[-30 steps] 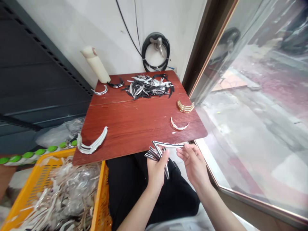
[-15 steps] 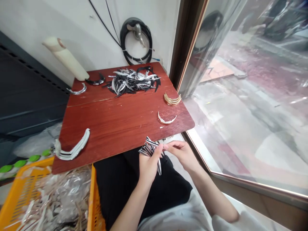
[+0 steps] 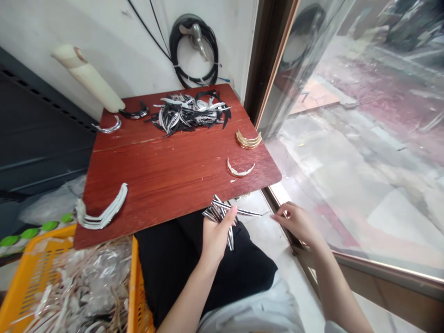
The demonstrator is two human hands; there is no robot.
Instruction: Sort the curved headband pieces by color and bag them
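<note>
My left hand (image 3: 217, 233) is closed round a bunch of thin black-and-silver strips (image 3: 218, 212) just off the front edge of the red-brown table (image 3: 163, 171). One strip sticks out to the right from under the thumb. To the right of its tip, my right hand (image 3: 294, 221) is raised with thumb and forefinger pressed together; whatever they pinch is too small to make out. A heap of curved black and silver strips (image 3: 190, 112) lies at the table's back. Gold curved pieces (image 3: 249, 140) and one pale curved piece (image 3: 240, 170) lie at the right side.
White curved pieces (image 3: 102, 217) lie at the table's front left. A pale roll (image 3: 90, 78) leans on the wall at the back left. A yellow basket (image 3: 133, 282) of scraps stands below left; a glass pane rises at the right.
My right hand has moved away to the right from my left hand. The strip under my left thumb now shows along its length. The view has shifted slightly.
</note>
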